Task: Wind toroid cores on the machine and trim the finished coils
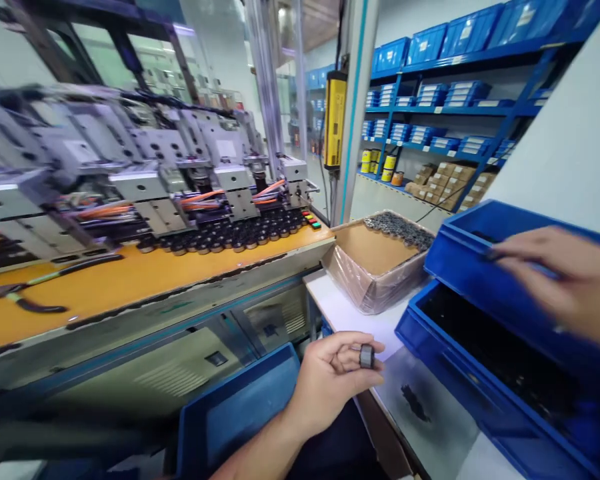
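Hands are well apart: the left hand (337, 370) grips a dark ring-shaped part (367, 357) in its fingers, above the edge of a white surface (337, 309), while the right hand (565, 273), blurred, pinches a small dark piece (492, 255) at the wall of the upper blue bin (460, 250). That hand and its forearm hide much of this bin's inside. Below it, the lower blue bin (443, 353) holds a heap of dark bits, and the upper one overhangs part of its opening. Just beside them stands a plastic-wrapped box (363, 283) with small grey parts (397, 228) along its far side. A blue tray (245, 407) lies lower down, partly covered by the left forearm. Leftward, dark round parts (230, 233) line an orange surface (180, 277) before a machine (155, 160), with coloured blocks (311, 219) at their right end and pliers (35, 287) at the left. A metal post (355, 133) bearing a yellow unit (336, 120) blocks some of the view toward blue shelving (480, 113).
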A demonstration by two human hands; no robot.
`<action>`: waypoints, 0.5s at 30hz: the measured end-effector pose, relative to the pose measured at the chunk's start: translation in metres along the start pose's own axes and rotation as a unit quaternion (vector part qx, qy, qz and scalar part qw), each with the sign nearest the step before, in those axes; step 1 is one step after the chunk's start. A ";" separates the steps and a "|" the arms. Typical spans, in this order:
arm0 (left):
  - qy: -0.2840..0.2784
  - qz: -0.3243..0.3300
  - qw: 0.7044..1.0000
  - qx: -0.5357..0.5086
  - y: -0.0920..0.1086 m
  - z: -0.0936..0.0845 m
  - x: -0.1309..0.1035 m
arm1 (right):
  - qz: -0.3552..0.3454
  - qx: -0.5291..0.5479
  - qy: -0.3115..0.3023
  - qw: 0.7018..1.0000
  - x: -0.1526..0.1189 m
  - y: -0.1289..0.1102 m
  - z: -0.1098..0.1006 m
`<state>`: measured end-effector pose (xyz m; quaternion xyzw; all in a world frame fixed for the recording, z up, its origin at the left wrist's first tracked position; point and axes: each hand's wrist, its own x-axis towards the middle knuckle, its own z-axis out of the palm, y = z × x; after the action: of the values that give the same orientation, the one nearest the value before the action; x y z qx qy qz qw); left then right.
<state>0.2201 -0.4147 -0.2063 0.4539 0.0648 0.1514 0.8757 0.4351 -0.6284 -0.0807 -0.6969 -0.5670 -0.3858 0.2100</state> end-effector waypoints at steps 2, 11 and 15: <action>0.003 0.000 1.000 0.008 -0.002 0.004 0.000 | -0.050 0.059 -0.037 0.996 -0.011 -0.048 0.015; -0.005 0.056 0.998 0.011 -0.013 0.016 0.000 | -0.110 0.312 0.025 0.943 -0.052 -0.124 0.077; -0.013 0.080 0.995 0.051 -0.014 0.015 -0.001 | -0.096 0.322 0.001 0.942 -0.049 -0.116 0.071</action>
<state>0.2262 -0.4346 -0.2089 0.5034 0.0243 0.2120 0.8373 0.3432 -0.5758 -0.1790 -0.5341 -0.7248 -0.2016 0.3858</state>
